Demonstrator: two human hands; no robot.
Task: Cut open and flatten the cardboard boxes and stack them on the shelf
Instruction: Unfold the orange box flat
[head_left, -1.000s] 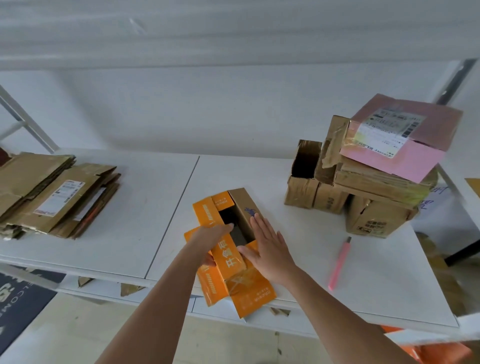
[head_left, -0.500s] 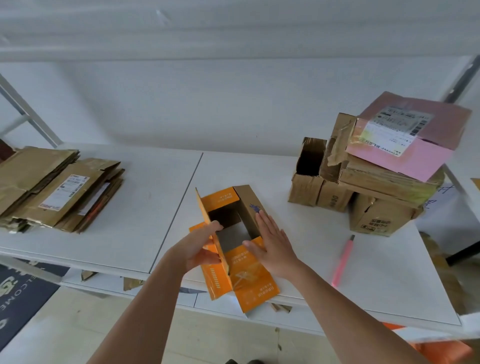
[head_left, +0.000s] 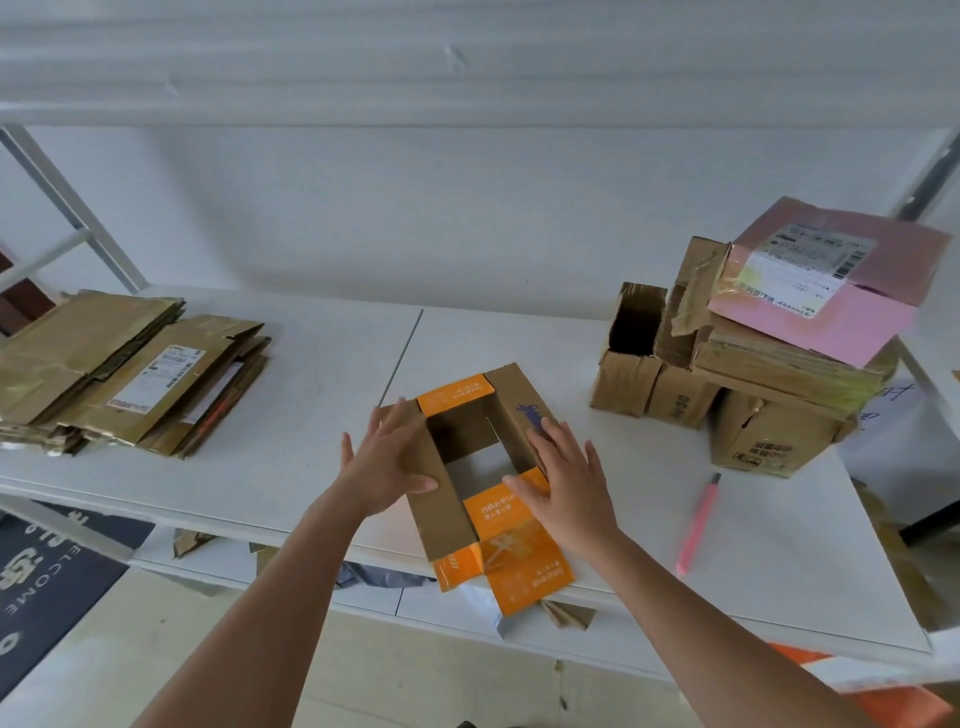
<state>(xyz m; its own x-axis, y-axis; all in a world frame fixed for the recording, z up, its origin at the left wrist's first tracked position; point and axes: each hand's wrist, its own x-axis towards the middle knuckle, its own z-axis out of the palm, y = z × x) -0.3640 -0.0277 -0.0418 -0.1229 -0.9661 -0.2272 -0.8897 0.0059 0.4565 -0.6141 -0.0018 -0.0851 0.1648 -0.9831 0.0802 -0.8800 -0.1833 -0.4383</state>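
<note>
Head view: both hands — left hand (head_left: 387, 462), right hand (head_left: 569, 483) — spread flat against the orange box (head_left: 480, 483), mid-flattening; next, press its walls down.

Pink pen (head_left: 698, 525) seen lying flat at 3 o'clock. Dark doormat (head_left: 47, 566) with "WELCOME" lettering seen on floor at 8 o'clock.

Both hands press flat on the orange box (head_left: 485, 470) on the shelf (head_left: 311, 457): left hand (head_left: 387, 462) on its left flap, right hand (head_left: 569, 480) on its right. Flattened cardboard (head_left: 124, 371) is stacked far left; brown boxes (head_left: 737, 395) under a pink box (head_left: 831, 280) stand right, a pink cutter (head_left: 698, 525) near them
</note>
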